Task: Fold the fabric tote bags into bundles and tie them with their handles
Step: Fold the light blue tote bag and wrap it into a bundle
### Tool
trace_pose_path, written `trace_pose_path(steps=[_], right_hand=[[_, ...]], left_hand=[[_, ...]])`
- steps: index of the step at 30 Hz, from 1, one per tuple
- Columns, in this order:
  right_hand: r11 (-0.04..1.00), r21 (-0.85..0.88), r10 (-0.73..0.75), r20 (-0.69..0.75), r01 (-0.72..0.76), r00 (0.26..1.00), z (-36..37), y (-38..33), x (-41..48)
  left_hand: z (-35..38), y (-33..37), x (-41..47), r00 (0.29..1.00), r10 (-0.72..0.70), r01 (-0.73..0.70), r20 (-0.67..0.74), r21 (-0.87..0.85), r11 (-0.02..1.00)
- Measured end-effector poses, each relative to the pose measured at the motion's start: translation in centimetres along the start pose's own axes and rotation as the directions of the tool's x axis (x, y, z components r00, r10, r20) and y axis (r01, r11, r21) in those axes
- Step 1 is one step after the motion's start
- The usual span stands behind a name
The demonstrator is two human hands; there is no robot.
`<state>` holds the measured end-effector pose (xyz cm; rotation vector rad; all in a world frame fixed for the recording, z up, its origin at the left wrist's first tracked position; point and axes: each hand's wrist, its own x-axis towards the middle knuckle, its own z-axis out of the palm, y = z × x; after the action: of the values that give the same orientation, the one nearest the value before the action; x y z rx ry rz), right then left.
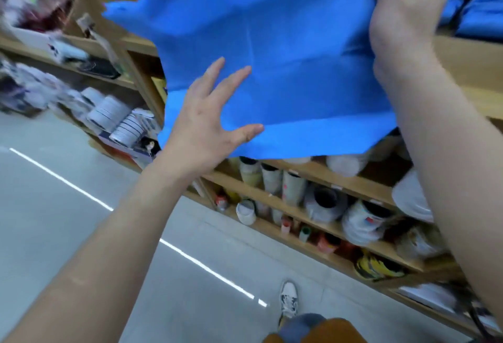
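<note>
1. The blue fabric tote bag [272, 56] hangs in the air in front of the wooden shelves [340, 182].
2. The right hand [408, 7] grips its upper right edge. The left hand [206, 127] is spread, fingers straight, at the lower left corner (holding nothing).
3. The cloth looks thin, limp and light, so it will probably sag. It is best taken by the hem corners.

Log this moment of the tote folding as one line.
blue tote bag: spread out, held up | right hand: grips its top | left hand: open, fingers spread at lower edge | behind: wooden shelves
</note>
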<state>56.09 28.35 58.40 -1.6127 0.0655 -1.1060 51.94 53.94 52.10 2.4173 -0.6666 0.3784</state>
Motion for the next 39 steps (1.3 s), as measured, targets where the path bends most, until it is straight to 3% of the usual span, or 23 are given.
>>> trace_pose_path(steps=[5,8,11,14,16,17,18,19,20,21,22,23,25,27,29,31,35,39], right_hand=[[0.993,0.085,0.094,-0.138,-0.082,0.986,3.0,3.0,5.3],[0.991,0.045,0.133,-0.191,-0.127,0.972,4.7,4.3,6.4],[0.982,-0.073,0.151,-0.229,-0.171,0.962,5.7,5.9,7.1],[0.889,-0.406,0.217,-0.038,-0.213,0.975,5.8,6.1,6.9],[0.772,-0.633,0.134,0.091,-0.047,0.987,5.1,4.8,5.7],[0.759,-0.646,0.061,0.191,0.078,0.980,4.8,3.8,4.9],[0.788,-0.585,0.027,0.341,0.190,0.940,4.6,2.6,4.2],[0.843,-0.492,0.082,0.518,0.218,0.852,4.3,1.4,3.5],[0.885,-0.434,0.201,0.679,0.166,0.707,4.2,0.4,2.9],[0.878,-0.458,0.317,0.775,0.141,0.546,4.2,-0.1,2.3],[0.835,-0.520,0.402,0.800,0.180,0.446,4.2,-0.1,1.8],[0.781,-0.575,0.447,0.787,0.244,0.425,4.1,0.6,1.5],[0.737,-0.628,0.430,0.720,0.248,0.545,4.2,2.2,1.0],[0.779,-0.626,0.452,0.607,0.042,0.654,3.9,3.3,0.9],[0.806,-0.568,0.509,0.521,-0.167,0.685,3.5,3.2,0.6],[0.823,-0.498,0.520,0.467,-0.274,0.715,3.5,3.1,0.2],[0.848,-0.456,0.419,0.268,-0.269,0.867,4.3,3.1,-1.1],[0.748,-0.639,0.274,0.054,-0.177,0.960,4.8,3.7,-1.8]], left_hand=[[0.1,-1.1,5.2,0.933,-0.019,-0.054,0.358,0.193,0.980],[0.8,-2.6,7.5,0.933,-0.028,-0.118,0.359,0.378,0.918],[1.0,-4.2,9.6,0.956,0.062,-0.192,0.286,0.454,0.870],[0.7,-5.5,11.3,0.957,0.088,-0.207,0.275,0.443,0.872],[0.5,-6.0,12.2,0.957,0.120,-0.239,0.264,0.483,0.842],[0.4,-6.3,12.7,0.953,0.156,-0.271,0.259,0.500,0.823],[0.3,-6.4,13.2,0.948,0.192,-0.299,0.254,0.505,0.810],[0.3,-6.6,13.8,0.942,0.216,-0.320,0.257,0.493,0.809],[0.1,-6.8,14.3,0.937,0.233,-0.333,0.261,0.460,0.823],[-0.2,-6.9,14.9,0.931,0.235,-0.337,0.279,0.414,0.845],[-0.7,-7.2,15.5,0.926,0.234,-0.337,0.298,0.366,0.868],[-1.4,-7.8,16.1,0.920,0.224,-0.331,0.320,0.333,0.883],[-3.1,-9.7,17.2,0.902,0.193,-0.323,0.386,0.306,0.896],[-5.2,-12.3,18.5,0.895,0.101,-0.241,0.435,0.281,0.929],[-7.4,-14.8,19.7,0.890,-0.013,-0.079,0.456,0.183,0.980],[-8.8,-17.0,20.6,0.885,-0.085,0.074,0.457,0.043,0.996],[-8.6,-19.9,21.1,0.937,-0.163,0.241,0.308,-0.235,0.942],[-6.1,-20.7,21.0,0.995,-0.065,0.071,0.071,-0.077,0.995]])
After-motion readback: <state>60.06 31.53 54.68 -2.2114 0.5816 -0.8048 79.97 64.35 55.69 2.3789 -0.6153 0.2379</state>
